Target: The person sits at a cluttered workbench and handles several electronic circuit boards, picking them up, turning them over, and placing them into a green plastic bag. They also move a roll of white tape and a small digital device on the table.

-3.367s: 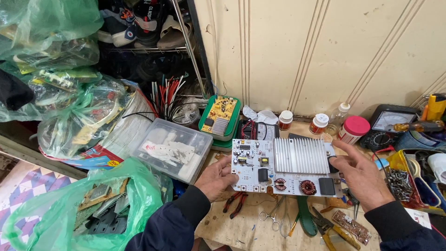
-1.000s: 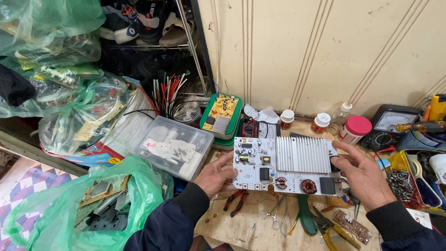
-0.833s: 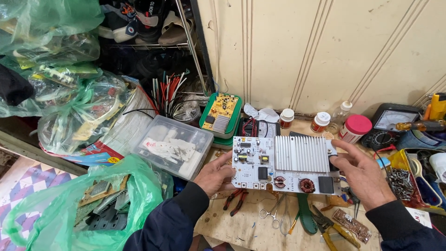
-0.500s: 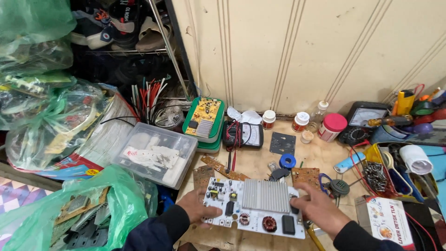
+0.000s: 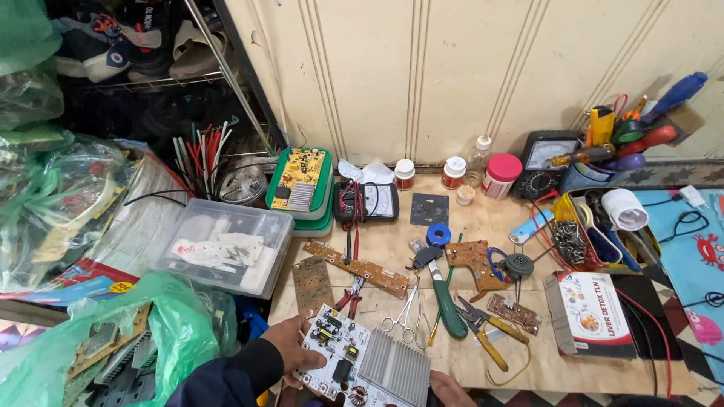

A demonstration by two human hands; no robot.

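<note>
I have the white circuit board [image 5: 362,362], with its ribbed grey heat sink [image 5: 394,374], low at six o'clock, at the near edge of the desk [image 5: 528,354]. My left hand [image 5: 290,348] holds its left edge, grip closed on the board with the thumb on top. Of my right hand [image 5: 451,390] only a sliver shows at the bottom edge, at the board's right corner; I cannot tell whether its grip is closed.

As I judge it, the work is at an early stage: the board is whole, every part is on it, and no tool is in either hand. The scissors [image 5: 406,316], the green-handled tool [image 5: 445,301] and the yellow-handled pliers [image 5: 486,335] lie just past the board at twelve to one o'clock, untouched. The black multimeter [image 5: 366,202] sits farther back at twelve o'clock, leads not on the board. Bare brown boards [image 5: 354,267] lie between. A clear plastic box [image 5: 226,245] stands at ten o'clock, a green bag [image 5: 143,332] at nine.
</note>
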